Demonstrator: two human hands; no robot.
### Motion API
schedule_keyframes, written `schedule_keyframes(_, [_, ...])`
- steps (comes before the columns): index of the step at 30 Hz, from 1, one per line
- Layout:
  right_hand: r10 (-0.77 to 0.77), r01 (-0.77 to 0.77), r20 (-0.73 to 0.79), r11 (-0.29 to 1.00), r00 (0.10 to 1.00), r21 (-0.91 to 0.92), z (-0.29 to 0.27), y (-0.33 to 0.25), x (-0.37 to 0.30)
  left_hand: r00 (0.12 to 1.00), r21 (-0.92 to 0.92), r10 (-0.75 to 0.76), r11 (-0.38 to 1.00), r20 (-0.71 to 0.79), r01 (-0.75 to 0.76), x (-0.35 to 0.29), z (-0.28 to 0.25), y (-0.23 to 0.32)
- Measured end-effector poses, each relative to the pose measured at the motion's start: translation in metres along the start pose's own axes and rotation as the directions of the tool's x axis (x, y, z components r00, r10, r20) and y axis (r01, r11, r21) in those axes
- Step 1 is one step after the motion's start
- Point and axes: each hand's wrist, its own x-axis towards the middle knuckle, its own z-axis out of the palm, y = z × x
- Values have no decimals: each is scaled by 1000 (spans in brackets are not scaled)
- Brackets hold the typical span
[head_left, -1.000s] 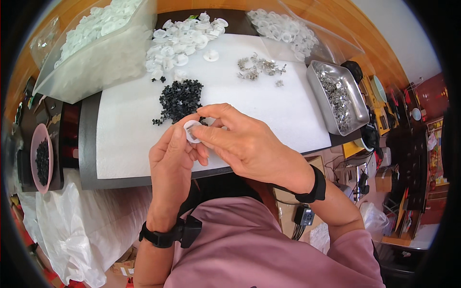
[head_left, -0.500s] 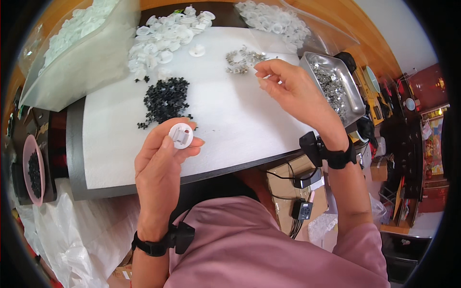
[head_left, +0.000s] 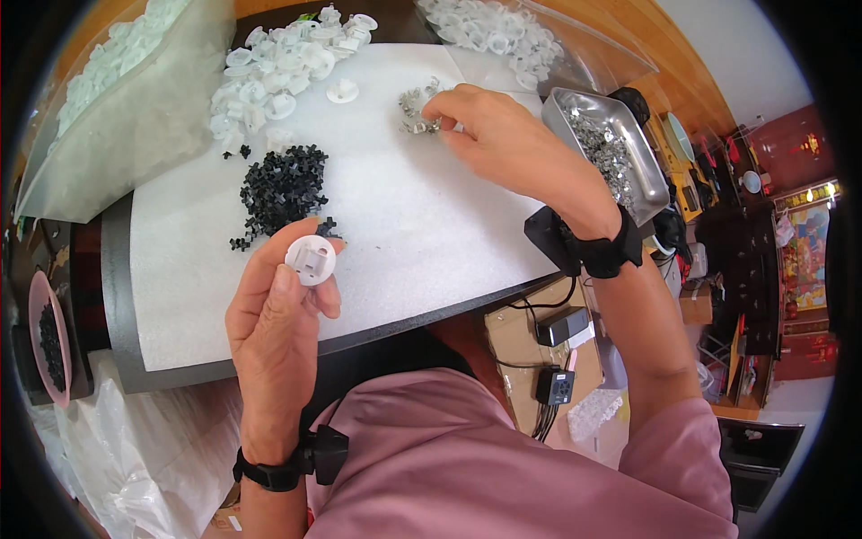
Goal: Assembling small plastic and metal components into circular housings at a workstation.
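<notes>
While the left hand (head_left: pixel 274 319) held a white disc (head_left: pixel 311 260) above the near left part of the worktop (head_left: pixel 118 310), its slotted face pointed up toward the head camera, slightly tilted. Outline round; long axis of the disc's stem, if any, could not be told from this side. Left fingers clamped on the disc, thumb at its near-left edge, other fingers curled behind.

Containers: clear bin (head_left: pixel 135 148), far left, heaped with whitish plastic parts; second clear bin (head_left: pixel 593 45), far right, with similar parts; metal tray (head_left: pixel 645 166) at right, silver clips inside; pink basin (head_left: pixel 39 292) at left, black pieces inside. Loose on the white sheet (head_left: pixel 404 216): black cross-shaped pieces (head_left: pixel 285 184) just beyond the left hand.

Right hand (head_left: pixel 503 139) reached forward, palm down, wrist bent leftward, fingers curled at the loose silver clips (head_left: pixel 413 108). Whether those fingers gripped one, could not tell.
</notes>
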Motion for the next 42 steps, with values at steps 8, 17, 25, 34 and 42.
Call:
schedule_keyframes(8, [-17,13,-49,997,999,-81,3,6,-5,1000,70,-5,998,3,5,-2,4,2])
schedule_keyframes(17, [-34,29,95,998,995,54,-10,-12,-7,999,126,-20,992,-39,24,-3,11,3])
schedule_keyframes(25, [-43,63,176,992,983,-106,-12,-4,-12,997,213,-44,975,-58,55,-4,14,4])
schedule_keyframes(34, [-116,123,74,988,990,-96,7,-2,-3,999,159,-35,987,-18,37,-6,11,1])
schedule_keyframes(42, [-123,136,101,981,987,-139,0,-5,-15,1000,125,-13,992,-25,16,-8,8,0])
